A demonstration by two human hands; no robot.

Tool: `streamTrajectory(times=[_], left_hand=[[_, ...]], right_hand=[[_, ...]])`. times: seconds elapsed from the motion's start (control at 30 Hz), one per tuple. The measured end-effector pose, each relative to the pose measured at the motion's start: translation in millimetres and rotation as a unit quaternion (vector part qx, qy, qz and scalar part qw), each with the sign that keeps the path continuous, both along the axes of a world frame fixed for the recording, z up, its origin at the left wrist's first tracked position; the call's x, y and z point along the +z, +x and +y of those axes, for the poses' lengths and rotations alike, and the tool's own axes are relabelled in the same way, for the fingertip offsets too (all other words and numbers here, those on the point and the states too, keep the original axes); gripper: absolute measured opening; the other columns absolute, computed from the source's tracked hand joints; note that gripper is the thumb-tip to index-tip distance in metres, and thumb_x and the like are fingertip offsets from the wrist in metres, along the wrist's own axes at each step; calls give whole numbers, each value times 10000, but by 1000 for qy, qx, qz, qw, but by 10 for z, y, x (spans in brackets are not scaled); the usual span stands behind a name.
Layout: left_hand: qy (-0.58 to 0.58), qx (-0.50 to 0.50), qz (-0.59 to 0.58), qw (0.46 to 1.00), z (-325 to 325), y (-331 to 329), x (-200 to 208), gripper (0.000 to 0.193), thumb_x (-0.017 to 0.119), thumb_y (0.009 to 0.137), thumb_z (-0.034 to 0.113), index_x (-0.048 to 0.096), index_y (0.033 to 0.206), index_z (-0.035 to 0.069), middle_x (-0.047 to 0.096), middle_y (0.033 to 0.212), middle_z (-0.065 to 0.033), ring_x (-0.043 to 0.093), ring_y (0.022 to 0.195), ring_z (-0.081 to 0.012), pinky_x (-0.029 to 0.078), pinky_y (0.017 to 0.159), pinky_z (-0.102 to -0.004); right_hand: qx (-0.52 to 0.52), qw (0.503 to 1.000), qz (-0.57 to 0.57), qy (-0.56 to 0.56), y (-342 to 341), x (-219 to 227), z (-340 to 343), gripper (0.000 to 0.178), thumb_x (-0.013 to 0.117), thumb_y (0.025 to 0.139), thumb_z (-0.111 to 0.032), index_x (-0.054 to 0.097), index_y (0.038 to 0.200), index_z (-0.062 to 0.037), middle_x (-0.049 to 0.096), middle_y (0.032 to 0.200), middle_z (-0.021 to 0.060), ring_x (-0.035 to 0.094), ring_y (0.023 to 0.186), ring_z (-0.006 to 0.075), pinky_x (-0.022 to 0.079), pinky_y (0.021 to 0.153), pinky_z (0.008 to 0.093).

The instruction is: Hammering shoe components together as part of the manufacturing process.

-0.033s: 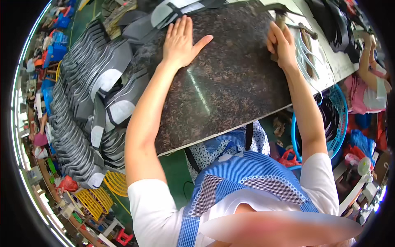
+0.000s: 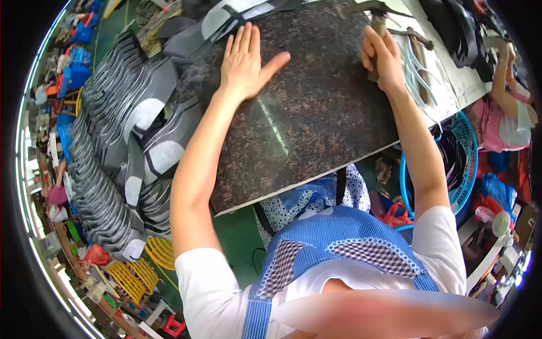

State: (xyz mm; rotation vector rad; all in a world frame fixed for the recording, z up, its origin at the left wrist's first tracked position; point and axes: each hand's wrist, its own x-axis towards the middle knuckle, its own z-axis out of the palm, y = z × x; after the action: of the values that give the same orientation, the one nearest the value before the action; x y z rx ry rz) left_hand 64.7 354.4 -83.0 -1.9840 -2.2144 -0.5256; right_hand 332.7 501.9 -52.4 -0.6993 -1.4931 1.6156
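My left hand (image 2: 241,69) lies flat with fingers spread on the dark speckled stone slab (image 2: 305,107). Its fingertips reach a grey cut piece with a white patch and a black strap (image 2: 217,25) at the slab's far edge. Toward the far right, my right hand (image 2: 386,61) is closed round the wooden handle of a hammer (image 2: 377,22). The hammer's dark, curved head is above my fist, over the slab's far right corner. Only bare stone shows between my two hands.
Stacked grey pieces (image 2: 121,101) crowd the left side. Right of the slab, a second hammer (image 2: 418,38) and pale strips (image 2: 420,76) lie on a white surface (image 2: 451,90). Below stands a blue basket (image 2: 470,150) holding dark strips. Another person (image 2: 502,121) sits at far right.
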Motion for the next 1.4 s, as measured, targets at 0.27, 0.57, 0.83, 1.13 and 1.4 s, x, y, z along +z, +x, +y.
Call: streamTrajectory(times=[0.27, 0.57, 0.83, 1.13, 1.4], left_hand=[[-141, -15, -9, 990, -923, 1055, 248, 1217, 227, 823, 886, 114, 1533, -96, 110, 1613, -280, 91, 1515, -387, 60, 1239, -466], [-52, 30, 25, 998, -217, 248, 219, 1193, 206, 840, 870, 184, 1510, -116, 207, 1578, -305, 191, 1500, -357, 84, 1239, -461], [-121, -67, -27, 990, -1173, 1260, 173, 1245, 293, 797, 899, 117, 1534, -89, 138, 1599, -301, 151, 1500, -405, 119, 1231, -482], [-26, 72, 21, 997, -150, 380, 182, 1179, 262, 840, 861, 142, 1528, -89, 178, 1592, -296, 173, 1496, -401, 109, 1230, -491], [-117, -361, -335, 862, -1400, 1545, 364, 517, 605, 929, 477, 674, 1220, 55, 639, 1296, -150, 595, 1227, -316, 409, 1115, -467]], right_hand=[[-7, 1000, 23, -2, 70, -96, 67, 236, 603, 988, -251, 473, 865, -97, 429, 643, -24, 458, 516, 91, 330, 461, 236], [17, 998, 50, 14, 14, -71, -30, 158, 576, 992, -220, 516, 997, -73, 430, 697, -30, 449, 559, 82, 321, 491, 229], [31, 998, 50, 30, 174, -223, 131, 181, 548, 995, -197, 489, 1103, -64, 416, 743, -23, 450, 590, 82, 320, 507, 224], [-24, 997, 56, -48, -101, 129, -152, 156, 595, 931, -175, 482, 967, -74, 463, 658, 1, 463, 498, 109, 374, 459, 250], [-31, 998, 44, -29, 24, 77, -60, 202, 619, 884, -144, 459, 985, -70, 444, 668, 2, 450, 506, 104, 365, 463, 254]])
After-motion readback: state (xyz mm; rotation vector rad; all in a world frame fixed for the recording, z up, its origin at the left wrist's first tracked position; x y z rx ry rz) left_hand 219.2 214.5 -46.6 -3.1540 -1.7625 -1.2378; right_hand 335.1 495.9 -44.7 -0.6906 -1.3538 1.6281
